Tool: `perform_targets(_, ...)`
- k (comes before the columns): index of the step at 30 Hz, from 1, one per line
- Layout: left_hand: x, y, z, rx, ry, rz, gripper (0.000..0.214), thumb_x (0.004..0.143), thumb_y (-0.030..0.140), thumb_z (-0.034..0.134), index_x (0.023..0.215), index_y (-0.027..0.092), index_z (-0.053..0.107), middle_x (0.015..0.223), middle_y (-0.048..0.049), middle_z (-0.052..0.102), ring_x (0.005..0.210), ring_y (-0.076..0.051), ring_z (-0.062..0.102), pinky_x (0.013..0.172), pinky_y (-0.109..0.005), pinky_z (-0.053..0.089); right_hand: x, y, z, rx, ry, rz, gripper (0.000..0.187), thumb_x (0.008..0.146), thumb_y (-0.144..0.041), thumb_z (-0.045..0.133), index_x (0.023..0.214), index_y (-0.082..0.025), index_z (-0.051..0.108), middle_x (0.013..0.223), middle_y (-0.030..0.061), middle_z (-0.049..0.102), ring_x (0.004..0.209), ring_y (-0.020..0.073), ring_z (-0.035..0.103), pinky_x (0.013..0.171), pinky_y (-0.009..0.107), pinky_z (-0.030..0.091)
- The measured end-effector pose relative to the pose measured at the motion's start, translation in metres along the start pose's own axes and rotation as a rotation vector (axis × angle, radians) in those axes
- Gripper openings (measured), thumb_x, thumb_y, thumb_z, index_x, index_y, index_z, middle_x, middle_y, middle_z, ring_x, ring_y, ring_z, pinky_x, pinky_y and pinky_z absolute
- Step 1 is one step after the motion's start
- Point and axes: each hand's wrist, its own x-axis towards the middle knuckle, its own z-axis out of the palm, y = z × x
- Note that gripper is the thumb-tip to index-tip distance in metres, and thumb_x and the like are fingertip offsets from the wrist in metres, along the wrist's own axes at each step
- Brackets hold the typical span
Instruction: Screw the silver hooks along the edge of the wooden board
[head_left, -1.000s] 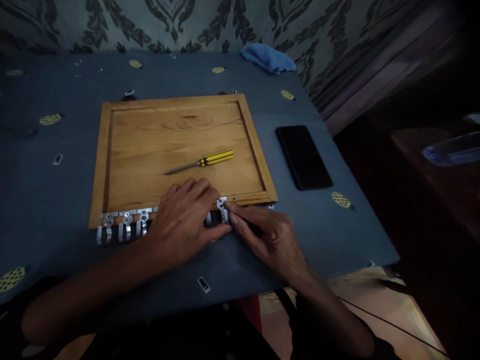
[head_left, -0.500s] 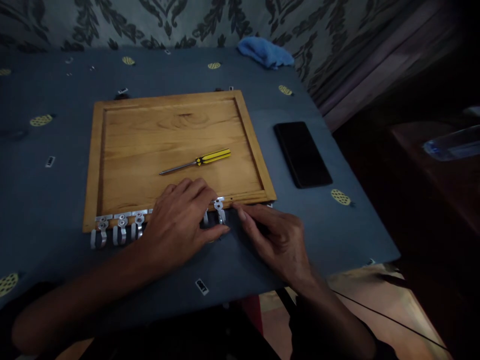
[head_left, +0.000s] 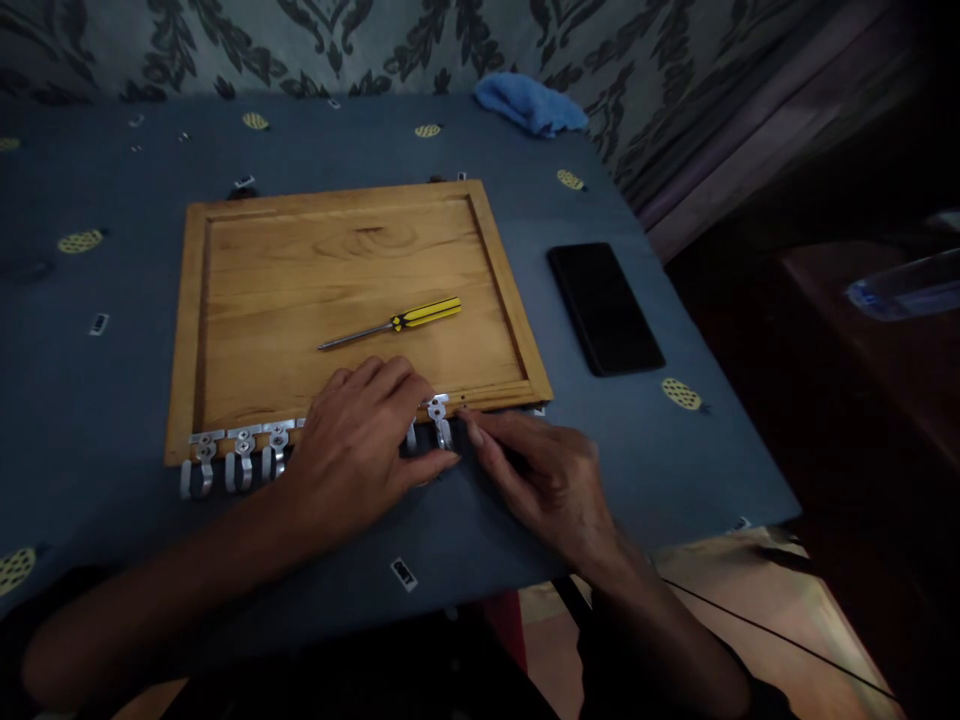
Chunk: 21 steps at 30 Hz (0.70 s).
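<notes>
A wooden tray-like panel (head_left: pixel 225 260) lies on a blue cloth-covered table (head_left: pixel 105 400). A metal strip of hooks (head_left: pixel 240 450) runs along the panel's near edge. My left hand (head_left: pixel 360 450) lies over the middle of the strip, fingers flat and pressing it down. My right hand (head_left: pixel 540 480) rests just right of the strip's end hook (head_left: pixel 439 425), fingertips pinched together at the panel's edge; what they hold is too small to see. A yellow-and-black screwdriver (head_left: pixel 397 322) lies loose on the panel, beyond both hands.
A black phone (head_left: pixel 604 308) lies face up to the right of the panel. A blue rag (head_left: pixel 529 104) sits at the far table edge. Small printed tags dot the cloth. The table's right edge drops to a dark floor.
My right fingertips drew back slightly from the end hook, then returned to the panel's edge beside it. The view shifted a little. My left hand stayed on the strip.
</notes>
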Motion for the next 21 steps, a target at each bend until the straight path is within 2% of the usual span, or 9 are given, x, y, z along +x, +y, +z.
perform_targets(6, 0.0011, 0.0008, 0.0000, 0.017, -0.030, -0.026, 0.038, 0.084, 0.043, 0.078, 0.108, 0.016, 0.067, 0.111, -0.0076, 0.067, 0.106, -0.032, 0.061, 0.086, -0.047, 0.048, -0.0007, 0.0008, 0.0003, -0.001, 0.008, -0.020, 0.026, 0.098, -0.018, 0.059, 0.117, -0.018, 0.075, 0.100, 0.0064, 0.082, 0.086, 0.0170, 0.079, 0.076, 0.028, 0.066)
perform_targets(11, 0.0023, 0.0015, -0.0008, 0.015, -0.038, -0.024, 0.035, 0.085, 0.044, 0.076, 0.105, 0.016, 0.067, 0.111, -0.0075, 0.066, 0.107, -0.031, 0.061, 0.088, -0.048, 0.047, -0.0002, 0.0044, 0.0040, -0.080, -0.061, -0.040, 0.033, 0.100, -0.019, 0.056, 0.130, -0.017, 0.069, 0.107, 0.0101, 0.081, 0.089, 0.0191, 0.080, 0.078, 0.029, 0.066)
perform_targets(14, 0.0026, 0.0019, -0.0010, 0.013, -0.041, -0.030, 0.034, 0.086, 0.043, 0.076, 0.105, 0.016, 0.066, 0.112, -0.0072, 0.066, 0.108, -0.031, 0.060, 0.089, -0.047, 0.047, -0.0010, 0.0063, 0.0070, -0.144, -0.088, -0.047, 0.035, 0.101, -0.020, 0.053, 0.133, -0.019, 0.067, 0.103, 0.0092, 0.081, 0.082, 0.0189, 0.079, 0.074, 0.031, 0.065)
perform_targets(17, 0.0024, 0.0016, -0.0006, 0.028, -0.033, -0.024, 0.034, 0.086, 0.044, 0.075, 0.103, 0.016, 0.065, 0.111, -0.0077, 0.066, 0.106, -0.030, 0.060, 0.087, -0.046, 0.047, -0.0020, 0.0066, 0.0085, -0.205, -0.093, -0.079, 0.035, 0.102, -0.019, 0.051, 0.133, -0.016, 0.067, 0.093, 0.0091, 0.081, 0.072, 0.0184, 0.077, 0.067, 0.030, 0.064)
perform_targets(21, 0.0013, 0.0001, 0.0012, 0.037, -0.007, -0.006, 0.036, 0.086, 0.045, 0.076, 0.104, 0.016, 0.064, 0.110, -0.0076, 0.066, 0.104, -0.030, 0.060, 0.086, -0.044, 0.046, -0.0031, 0.0058, 0.0082, -0.258, -0.106, -0.099, 0.035, 0.103, -0.019, 0.051, 0.133, -0.015, 0.067, 0.095, 0.0100, 0.080, 0.073, 0.0173, 0.077, 0.070, 0.028, 0.062)
